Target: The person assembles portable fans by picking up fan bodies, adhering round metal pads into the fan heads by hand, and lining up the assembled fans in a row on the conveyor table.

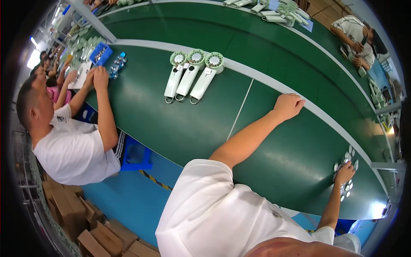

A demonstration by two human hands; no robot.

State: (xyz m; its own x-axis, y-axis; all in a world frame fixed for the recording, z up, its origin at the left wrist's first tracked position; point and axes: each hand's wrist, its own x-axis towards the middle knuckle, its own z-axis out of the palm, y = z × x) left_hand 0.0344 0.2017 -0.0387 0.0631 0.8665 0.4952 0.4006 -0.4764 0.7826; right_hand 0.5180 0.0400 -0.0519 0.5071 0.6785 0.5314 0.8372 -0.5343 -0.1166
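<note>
The right hand [344, 172] is down among a cluster of small, silvery, toothed discs [356, 165] near the right end of the green tabletop [180, 128]. Its fingers point into the cluster, but the hand covers some of the discs, and whether it pinches one or only touches them cannot be told. The discs are too small here to count or to make out in detail. The left hand [287, 107] is at the pale rail [239, 67] along the table's far edge, fingers curled in; the back of the hand hides the palm, so I cannot tell if anything is inside. The person's white shirt [201, 184] fills the lower middle and covers part of the table's near edge.

Beyond a thin pale line, well apart from both hands, three pale green and white handheld fans [185, 79] lie side by side, heads toward the rail. To the left, a co-worker [77, 145] has both hands together beside a blue bin [105, 57]; what they hold is unclear. Shiny bluish pieces [117, 65] lie close by, blurred together. Across the green belt [265, 51], more fans [274, 13] are cut off by the upper edge. At upper right, another worker [357, 38] is small and distorted by the rim.
</note>
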